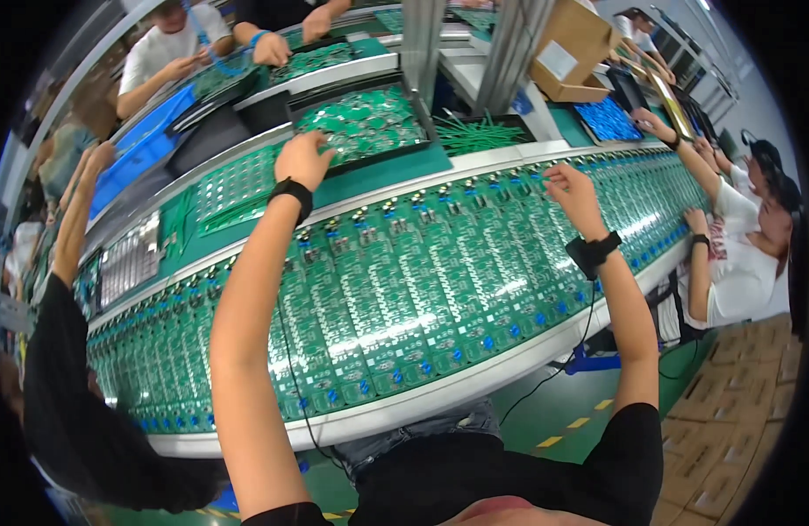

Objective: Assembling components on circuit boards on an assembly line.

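Note:
My left hand [303,161] is at the left edge of a black tray [429,131] heaped with small green circuit boards [365,121]. Its thumb and fingers are apart and curved, with nothing visible between them. My right hand [574,200] hovers over the far edge of a long row of green circuit boards [404,280]. Its fingertips are drawn together; whatever they may hold is too small to make out. Blue parts [426,368] line the boards' near edge, and small dark and yellowish parts line the far edge. Black bands circle both my wrists.
A pale rail [474,375] borders the board row in front of me. Beyond the row lie green strips [479,133], a tray of blue parts [608,119] and a cardboard box [573,53]. Co-workers' arms reach in at left [75,210] and right [698,171]. Thin black cables hang from my wrists.

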### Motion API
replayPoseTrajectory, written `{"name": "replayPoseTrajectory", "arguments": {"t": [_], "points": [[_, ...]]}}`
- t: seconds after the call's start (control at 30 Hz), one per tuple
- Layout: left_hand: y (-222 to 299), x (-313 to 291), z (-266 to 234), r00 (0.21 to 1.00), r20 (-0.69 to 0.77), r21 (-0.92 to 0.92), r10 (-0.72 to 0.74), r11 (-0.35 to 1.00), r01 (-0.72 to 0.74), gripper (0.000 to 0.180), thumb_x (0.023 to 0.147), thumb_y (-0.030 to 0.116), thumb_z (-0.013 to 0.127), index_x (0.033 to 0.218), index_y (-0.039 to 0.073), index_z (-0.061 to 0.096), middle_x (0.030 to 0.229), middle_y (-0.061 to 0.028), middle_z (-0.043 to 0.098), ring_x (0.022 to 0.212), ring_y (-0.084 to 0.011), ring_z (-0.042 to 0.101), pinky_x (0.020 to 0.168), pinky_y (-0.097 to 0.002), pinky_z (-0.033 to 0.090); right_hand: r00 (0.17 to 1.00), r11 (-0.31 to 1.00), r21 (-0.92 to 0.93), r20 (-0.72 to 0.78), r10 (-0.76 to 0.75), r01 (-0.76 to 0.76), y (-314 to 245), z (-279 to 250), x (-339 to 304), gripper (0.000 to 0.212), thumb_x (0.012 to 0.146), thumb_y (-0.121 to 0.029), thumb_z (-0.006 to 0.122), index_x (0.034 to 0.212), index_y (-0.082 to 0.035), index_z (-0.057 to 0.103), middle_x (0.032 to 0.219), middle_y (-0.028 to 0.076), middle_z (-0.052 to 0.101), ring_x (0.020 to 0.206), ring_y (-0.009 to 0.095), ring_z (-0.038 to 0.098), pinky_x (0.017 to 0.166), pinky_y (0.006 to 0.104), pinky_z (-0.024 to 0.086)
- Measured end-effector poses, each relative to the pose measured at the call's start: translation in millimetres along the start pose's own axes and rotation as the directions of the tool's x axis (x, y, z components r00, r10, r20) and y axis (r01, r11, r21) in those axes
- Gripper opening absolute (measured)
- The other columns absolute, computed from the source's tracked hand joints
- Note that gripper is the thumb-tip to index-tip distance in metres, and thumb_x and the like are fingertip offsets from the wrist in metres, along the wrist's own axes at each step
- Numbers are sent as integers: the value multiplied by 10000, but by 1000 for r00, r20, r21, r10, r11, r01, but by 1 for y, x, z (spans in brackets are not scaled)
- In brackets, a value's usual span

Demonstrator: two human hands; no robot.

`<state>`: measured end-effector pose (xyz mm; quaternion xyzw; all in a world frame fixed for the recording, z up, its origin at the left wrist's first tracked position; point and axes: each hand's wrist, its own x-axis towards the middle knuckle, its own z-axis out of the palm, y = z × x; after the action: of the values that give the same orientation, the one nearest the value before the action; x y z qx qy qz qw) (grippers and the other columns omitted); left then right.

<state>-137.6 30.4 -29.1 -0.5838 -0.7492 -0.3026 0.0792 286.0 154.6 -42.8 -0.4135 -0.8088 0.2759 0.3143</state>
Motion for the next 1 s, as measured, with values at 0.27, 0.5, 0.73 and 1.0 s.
{"name": "replayPoseTrajectory", "arguments": {"t": [0.27,0.5,0.73,1.0], "points": [[10,10,2,943,273,65,-192,981,181,307,675,245,712,890,52,608,801,-83,628,742,-232,606,671,-339,469,998,976,-214,-51,-41,29,14,0,-8,144,711,-19,611,853,-31,590,713,86,591,627,173,587,570,275,472],[5,3,4,969,125,-34,-213,975,219,262,695,231,688,896,79,619,798,-79,638,767,-246,611,675,-349,471,990,931,-365,-129,-56,5,19,6,-3,142,694,-13,603,833,-30,583,721,101,591,622,213,584,582,298,472],[-2,8,9,967,31,-213,-255,943,255,244,744,257,637,914,82,637,825,-99,642,769,-264,610,690,-345,469,980,900,-430,-135,-146,75,27,7,3,120,693,-15,599,810,-24,573,710,106,584,614,222,580,571,312,470],[0,8,10,973,-13,-271,-233,937,220,225,779,262,596,883,72,657,834,-123,637,776,-284,604,703,-343,462,990,917,-395,-93,-103,58,27,5,4,85,677,-3,564,760,-21,563,728,143,564,676,315,563,606,384,457]]}}
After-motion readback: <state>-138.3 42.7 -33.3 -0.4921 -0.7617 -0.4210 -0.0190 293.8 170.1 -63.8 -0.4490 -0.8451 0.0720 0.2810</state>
